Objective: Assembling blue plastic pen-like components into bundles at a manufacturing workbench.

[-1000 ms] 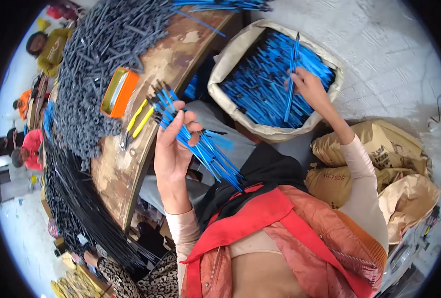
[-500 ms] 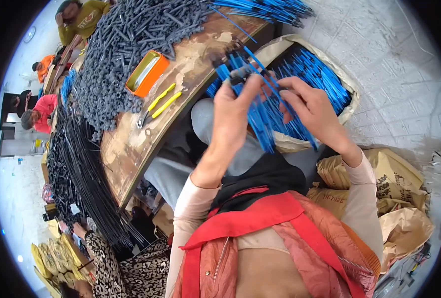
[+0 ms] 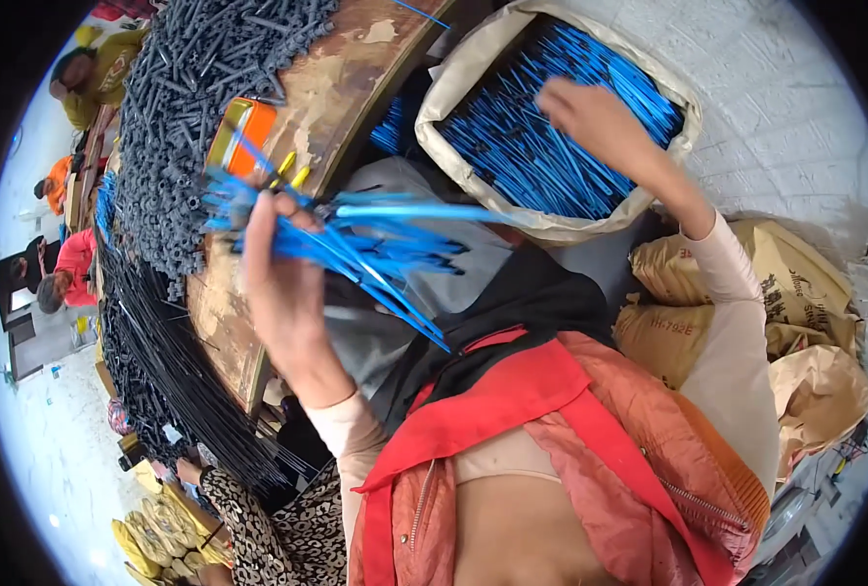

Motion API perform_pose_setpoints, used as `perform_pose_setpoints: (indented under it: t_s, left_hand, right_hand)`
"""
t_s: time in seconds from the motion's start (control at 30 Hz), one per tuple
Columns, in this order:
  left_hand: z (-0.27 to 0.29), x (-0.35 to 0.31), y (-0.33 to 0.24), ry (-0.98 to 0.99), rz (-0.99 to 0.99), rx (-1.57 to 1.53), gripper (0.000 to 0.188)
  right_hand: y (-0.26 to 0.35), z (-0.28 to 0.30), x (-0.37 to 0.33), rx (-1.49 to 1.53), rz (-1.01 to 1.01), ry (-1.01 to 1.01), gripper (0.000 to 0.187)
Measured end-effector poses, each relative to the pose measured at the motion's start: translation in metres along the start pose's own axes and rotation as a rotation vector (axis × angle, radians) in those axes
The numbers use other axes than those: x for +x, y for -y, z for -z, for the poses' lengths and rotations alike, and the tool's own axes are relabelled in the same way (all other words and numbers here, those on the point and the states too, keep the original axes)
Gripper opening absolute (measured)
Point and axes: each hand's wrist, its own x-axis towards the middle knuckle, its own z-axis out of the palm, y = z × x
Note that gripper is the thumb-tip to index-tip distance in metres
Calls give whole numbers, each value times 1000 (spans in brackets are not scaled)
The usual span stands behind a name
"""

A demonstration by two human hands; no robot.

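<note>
My left hand [image 3: 287, 283] is closed round a bundle of thin blue strips [image 3: 385, 239], held above the table's near edge; it is smeared by motion. The strips look like cable ties, some with black ends, and fan out to both sides of the fist. Over on the right, my right hand [image 3: 595, 122] hovers above an open pale sack [image 3: 434, 132] filled with the same blue strips [image 3: 551, 161]. Its fingers point left and are blurred, so whether they hold anything is unclear. Yellow-handled pliers [image 3: 292, 174] lie partly hidden behind the bundle.
A wooden table [image 3: 331, 78] curves along the left, with a heap of grey plastic parts [image 3: 160, 146], an orange box [image 3: 243, 137] and long black strips [image 3: 150, 342]. Brown paper sacks [image 3: 668, 337] stand at right. A co-worker's patterned sleeve [image 3: 248, 513] shows lower left; others sit beyond.
My hands have parted: the left swung left with the bundle, the right moved over the sack. The view has shifted too, and the sack now shows more fully.
</note>
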Motion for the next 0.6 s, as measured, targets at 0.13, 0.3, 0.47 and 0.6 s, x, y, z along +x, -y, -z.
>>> perform_pose_setpoints:
  t_s: [0.13,0.3,0.47,0.6]
  left_hand:
    - [-21,-23,-12,-193,57,238,41]
    - [-27,-26,7,27,308,192,38]
    - [-36,-14,11,96,469,181,32]
    - [-32,-7,12,-99,347,151,28]
  right_hand:
    - [-15,-56,-23,-46,-112,297,16]
    - [-32,-94,-18,-300,-75,82,18]
    - [-40,-81,-8,-330,-88,118,19]
    - [-50,-35,-18,-46,-234,136,18]
